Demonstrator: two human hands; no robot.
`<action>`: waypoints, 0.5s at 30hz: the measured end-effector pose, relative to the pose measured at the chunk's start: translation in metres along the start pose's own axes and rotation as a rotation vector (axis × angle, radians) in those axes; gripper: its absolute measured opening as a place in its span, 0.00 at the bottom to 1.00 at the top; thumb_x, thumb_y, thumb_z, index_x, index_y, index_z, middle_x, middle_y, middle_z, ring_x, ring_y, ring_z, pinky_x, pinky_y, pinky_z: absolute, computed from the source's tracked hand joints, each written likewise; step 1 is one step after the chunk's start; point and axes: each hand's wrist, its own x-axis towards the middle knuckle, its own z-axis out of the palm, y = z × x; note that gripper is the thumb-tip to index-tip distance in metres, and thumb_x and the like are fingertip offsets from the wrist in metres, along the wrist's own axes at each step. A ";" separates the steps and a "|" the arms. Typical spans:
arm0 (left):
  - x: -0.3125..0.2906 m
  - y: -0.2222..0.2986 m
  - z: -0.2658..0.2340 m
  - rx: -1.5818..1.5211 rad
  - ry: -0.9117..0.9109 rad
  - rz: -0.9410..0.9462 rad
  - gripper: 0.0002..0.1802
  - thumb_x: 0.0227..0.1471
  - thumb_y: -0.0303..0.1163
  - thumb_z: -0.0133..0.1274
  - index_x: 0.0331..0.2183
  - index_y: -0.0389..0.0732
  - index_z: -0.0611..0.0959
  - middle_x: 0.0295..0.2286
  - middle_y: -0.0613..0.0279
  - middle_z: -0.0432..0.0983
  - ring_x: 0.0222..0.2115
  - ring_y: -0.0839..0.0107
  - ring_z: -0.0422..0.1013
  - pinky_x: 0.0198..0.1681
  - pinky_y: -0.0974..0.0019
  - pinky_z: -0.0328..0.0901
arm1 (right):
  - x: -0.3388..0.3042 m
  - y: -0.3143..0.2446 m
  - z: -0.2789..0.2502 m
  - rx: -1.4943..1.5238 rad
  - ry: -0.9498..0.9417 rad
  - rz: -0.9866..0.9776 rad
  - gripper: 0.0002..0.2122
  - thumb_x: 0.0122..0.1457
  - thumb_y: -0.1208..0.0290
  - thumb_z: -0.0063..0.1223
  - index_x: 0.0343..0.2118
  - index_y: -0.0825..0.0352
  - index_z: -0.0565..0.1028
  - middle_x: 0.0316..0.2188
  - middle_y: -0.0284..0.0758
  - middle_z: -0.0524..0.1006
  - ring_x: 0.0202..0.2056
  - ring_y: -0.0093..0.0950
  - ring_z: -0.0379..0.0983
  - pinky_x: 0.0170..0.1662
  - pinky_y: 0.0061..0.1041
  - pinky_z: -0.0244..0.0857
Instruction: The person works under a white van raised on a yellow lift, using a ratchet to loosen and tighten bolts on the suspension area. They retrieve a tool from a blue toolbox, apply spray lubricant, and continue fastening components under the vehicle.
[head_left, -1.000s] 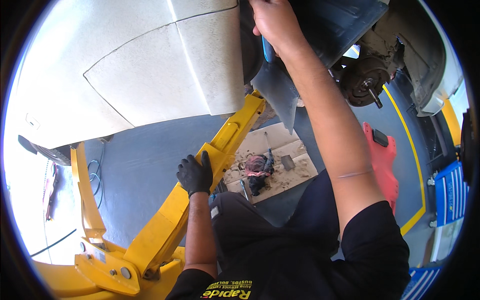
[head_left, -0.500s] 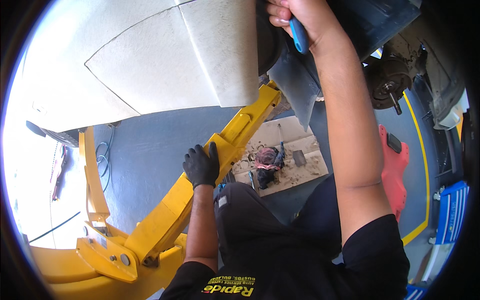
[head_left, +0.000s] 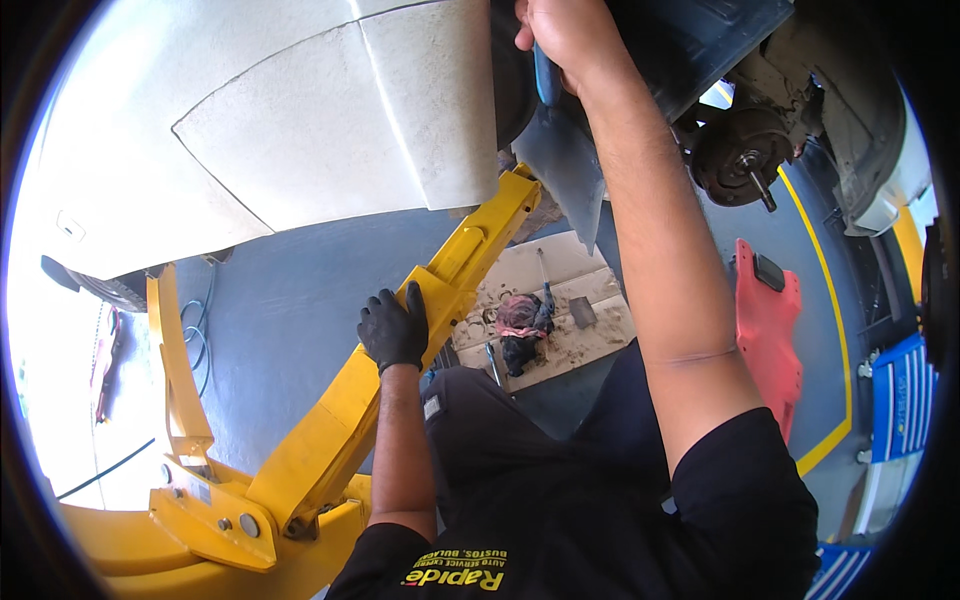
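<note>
My left hand (head_left: 392, 328), in a black glove, lies with its fingers apart on the yellow lift arm (head_left: 330, 420). My bare right hand (head_left: 572, 38) is raised at the top edge, closed round a blue-handled tool (head_left: 546, 76). The working end of that tool is hidden, so its kind does not show. Around this hand are a dark plastic liner (head_left: 690, 45) and a hanging grey flap (head_left: 560, 165) at the underside of a raised pale car (head_left: 330, 130).
Dirty cardboard (head_left: 590, 345) on the floor bears a stained rag (head_left: 520, 325) and tools. A bare wheel hub (head_left: 742, 160) with a protruding stud hangs at the right. Below it lies a red creeper (head_left: 768, 340). A hose (head_left: 200, 330) coils at the left.
My right hand and the blue-handled tool have moved left and up, partly out of the picture. The whole view has shifted slightly. My left hand stays on the lift arm.
</note>
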 end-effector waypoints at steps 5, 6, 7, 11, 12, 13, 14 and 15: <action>-0.001 0.001 -0.003 -0.015 -0.033 -0.009 0.32 0.64 0.59 0.43 0.42 0.36 0.81 0.43 0.44 0.78 0.46 0.45 0.73 0.49 0.43 0.66 | 0.009 -0.003 -0.011 0.257 0.087 0.254 0.15 0.71 0.56 0.46 0.34 0.63 0.74 0.14 0.26 0.65 0.11 0.22 0.60 0.14 0.25 0.54; -0.001 0.001 -0.002 -0.017 -0.029 -0.006 0.33 0.64 0.60 0.43 0.42 0.36 0.81 0.43 0.44 0.78 0.46 0.45 0.73 0.49 0.43 0.65 | 0.013 0.001 -0.019 0.192 0.137 0.124 0.15 0.72 0.55 0.46 0.36 0.63 0.74 0.14 0.26 0.64 0.12 0.21 0.61 0.14 0.24 0.55; -0.001 0.000 -0.002 -0.016 -0.023 -0.004 0.33 0.64 0.60 0.43 0.42 0.36 0.81 0.43 0.44 0.78 0.46 0.45 0.73 0.49 0.43 0.65 | 0.011 -0.001 -0.022 0.189 0.154 0.053 0.15 0.72 0.56 0.45 0.37 0.63 0.74 0.15 0.25 0.65 0.13 0.20 0.61 0.16 0.23 0.56; 0.000 -0.001 -0.006 -0.002 -0.045 -0.013 0.33 0.64 0.60 0.43 0.42 0.36 0.81 0.43 0.43 0.78 0.46 0.44 0.73 0.50 0.43 0.65 | 0.007 0.007 -0.016 0.131 -0.073 0.055 0.14 0.74 0.57 0.44 0.37 0.62 0.72 0.17 0.25 0.64 0.14 0.19 0.60 0.17 0.23 0.56; 0.000 -0.001 -0.005 -0.007 -0.032 -0.005 0.33 0.64 0.60 0.43 0.42 0.36 0.81 0.43 0.43 0.78 0.46 0.44 0.73 0.50 0.43 0.65 | 0.010 0.010 -0.015 0.127 -0.131 0.081 0.14 0.74 0.57 0.43 0.37 0.62 0.72 0.17 0.25 0.64 0.14 0.19 0.59 0.17 0.23 0.55; 0.000 -0.001 -0.003 -0.011 -0.020 0.001 0.34 0.64 0.60 0.43 0.42 0.36 0.81 0.43 0.43 0.78 0.46 0.44 0.73 0.50 0.43 0.65 | 0.010 0.010 -0.010 0.145 -0.150 0.108 0.13 0.74 0.58 0.43 0.37 0.62 0.70 0.16 0.24 0.62 0.14 0.19 0.57 0.17 0.24 0.54; 0.000 -0.001 -0.002 -0.015 -0.007 0.006 0.34 0.64 0.61 0.43 0.42 0.36 0.81 0.43 0.43 0.78 0.46 0.44 0.73 0.50 0.43 0.65 | 0.011 0.010 -0.008 0.177 -0.138 0.115 0.13 0.74 0.58 0.43 0.36 0.61 0.70 0.16 0.24 0.61 0.14 0.19 0.57 0.17 0.24 0.53; 0.002 -0.001 -0.001 -0.014 -0.018 0.009 0.34 0.64 0.60 0.43 0.43 0.36 0.81 0.43 0.43 0.78 0.46 0.44 0.73 0.50 0.43 0.65 | 0.012 0.009 -0.007 0.210 -0.127 0.122 0.13 0.74 0.58 0.43 0.35 0.61 0.70 0.16 0.23 0.61 0.14 0.19 0.56 0.17 0.24 0.53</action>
